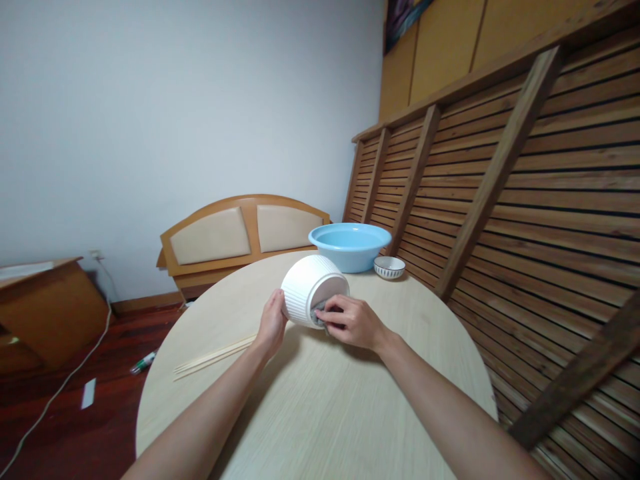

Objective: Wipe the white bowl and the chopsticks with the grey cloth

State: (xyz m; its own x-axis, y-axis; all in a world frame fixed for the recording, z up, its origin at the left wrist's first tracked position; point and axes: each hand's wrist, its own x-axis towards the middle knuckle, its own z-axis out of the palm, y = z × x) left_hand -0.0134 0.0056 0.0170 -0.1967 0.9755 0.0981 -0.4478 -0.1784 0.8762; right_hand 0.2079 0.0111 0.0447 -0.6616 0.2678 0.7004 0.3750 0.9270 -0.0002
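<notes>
A white ribbed bowl [305, 283] is tipped on its side above the round table [350, 407], its round base end turned toward the right. My left hand [274, 325] grips the bowl along its left side. In my right hand [353, 322] is a bunched grey cloth [319, 313], its fingers closed around it and pressing it against the edge of the bowl's base. Part of the cloth is hidden by the fingers. Beside my left forearm, several pale wooden chopsticks [215, 357] lie on the table.
Behind the white bowl stands a light blue basin [350, 257], with a small patterned bowl [389, 268] to its right. Wooden slats [575, 220] lean along the right side. A headboard [210, 237] stands behind the table, and a cable [75, 373] runs over the floor at left.
</notes>
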